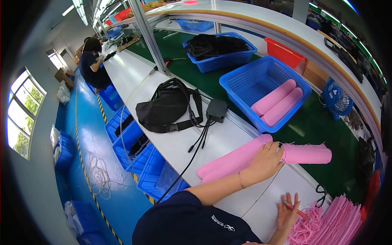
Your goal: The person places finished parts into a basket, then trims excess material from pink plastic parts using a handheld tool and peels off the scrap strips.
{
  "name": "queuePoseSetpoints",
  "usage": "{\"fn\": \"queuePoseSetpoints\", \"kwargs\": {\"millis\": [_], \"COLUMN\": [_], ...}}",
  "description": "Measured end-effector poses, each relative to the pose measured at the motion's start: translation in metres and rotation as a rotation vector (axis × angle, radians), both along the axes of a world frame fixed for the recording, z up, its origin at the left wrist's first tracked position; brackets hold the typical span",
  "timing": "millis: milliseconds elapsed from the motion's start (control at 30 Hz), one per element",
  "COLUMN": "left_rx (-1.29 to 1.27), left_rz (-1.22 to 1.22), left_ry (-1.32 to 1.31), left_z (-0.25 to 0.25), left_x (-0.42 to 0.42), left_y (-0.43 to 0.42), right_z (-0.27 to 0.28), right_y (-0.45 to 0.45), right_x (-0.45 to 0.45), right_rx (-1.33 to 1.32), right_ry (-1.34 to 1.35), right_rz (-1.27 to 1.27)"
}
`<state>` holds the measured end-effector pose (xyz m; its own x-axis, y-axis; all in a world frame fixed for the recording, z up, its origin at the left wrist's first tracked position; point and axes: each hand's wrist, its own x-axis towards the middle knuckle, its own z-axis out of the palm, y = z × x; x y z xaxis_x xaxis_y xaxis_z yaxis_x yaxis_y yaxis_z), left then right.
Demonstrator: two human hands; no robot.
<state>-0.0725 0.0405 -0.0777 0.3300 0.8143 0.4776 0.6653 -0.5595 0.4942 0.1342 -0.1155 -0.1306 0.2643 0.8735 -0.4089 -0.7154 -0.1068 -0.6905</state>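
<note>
My left hand (267,161), with a thin bracelet at the wrist, grips the near end of a pink bundle (308,154) with frayed edges, which sticks out past the table edge. Beneath and beside that hand, long pink pieces (228,158) lie on the white table (255,200). My right hand (288,212) has its fingers partly spread and holds a slim red pen-like tool (297,211). Close to it are tangled pink strips (306,224), a stack of pink strips (338,220) and black-handled scissors (321,195).
A blue basket (241,96) with pink rolls (279,102) stands beyond the table edge. On the table are a black bag (161,110) and a black box with cables (217,110). Blue bins (141,169) line the left side. Another person (92,67) sits farther along the table.
</note>
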Motion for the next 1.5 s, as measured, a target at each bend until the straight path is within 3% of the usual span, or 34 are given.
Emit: {"fn": "queuePoseSetpoints", "kwargs": {"millis": [67,167,233,267,333,467,533,567,633,800,900,967,1000,1067,1133,1167,1233,1333,1500], "left_rx": [-0.046,-0.112,0.184,0.186,-0.249,-0.385,-0.011,-0.012,0.343,0.282,0.213,0.160,0.137,0.116,-0.145,-0.149,-0.416,-0.791,-1.172], "left_rz": [-0.067,-0.156,0.025,0.028,-0.132,-0.288,-0.168,-0.172,-0.082,-0.106,-0.086,-0.089,-0.109,-0.132,-0.312,-0.313,-0.685,-1.039,-1.333], "left_ry": [-0.031,0.033,-0.028,-0.029,0.195,0.345,0.325,0.324,0.239,0.278,0.241,0.241,0.181,0.119,-0.074,-0.071,-0.275,-0.247,-0.402], "left_z": [-0.001,-0.014,-0.048,-0.051,-0.051,-0.059,-0.081,-0.084,-0.083,-0.074,-0.066,-0.062,-0.064,-0.056,-0.026,-0.017,0.001,0.041,0.011], "left_x": [0.025,0.076,0.120,0.131,0.140,0.162,0.171,0.175,0.176,0.185,0.189,0.196,0.206,0.209,0.185,0.178,0.161,0.110,0.082], "left_y": [0.017,0.058,0.085,0.088,0.094,0.101,0.092,0.089,0.085,0.077,0.082,0.082,0.081,0.074,0.055,0.049,0.038,0.009,-0.027], "right_z": [-0.012,-0.019,-0.024,-0.026,-0.021,-0.010,0.013,0.022,0.028,0.021,0.022,0.031,0.022,-0.001,0.049,0.074,0.084,0.117,0.106], "right_y": [-0.013,-0.023,-0.025,-0.025,-0.021,-0.024,-0.022,-0.022,-0.021,-0.022,-0.029,-0.026,-0.033,-0.053,-0.043,-0.036,-0.028,-0.012,-0.008], "right_x": [0.062,0.115,0.131,0.134,0.127,0.113,0.086,0.079,0.080,0.093,0.099,0.092,0.111,0.162,0.105,0.082,0.077,0.061,0.065], "right_rx": [0.156,0.141,0.140,0.138,0.098,0.007,0.013,0.024,0.025,-0.109,-0.054,0.058,0.059,-0.028,-0.143,-0.263,-0.308,-0.297,-0.180], "right_ry": [-0.009,-0.125,-0.161,-0.193,-0.202,-0.219,-0.250,-0.283,-0.339,-0.518,-0.429,-0.024,-0.026,-0.302,-0.403,-0.508,-0.515,-0.602,-0.811], "right_rz": [-0.108,-0.299,-0.281,-0.258,-0.289,-0.298,-0.247,-0.204,-0.168,-0.219,-0.227,-0.517,-0.519,-0.133,-0.223,-0.304,-0.381,-0.432,-0.322]}}
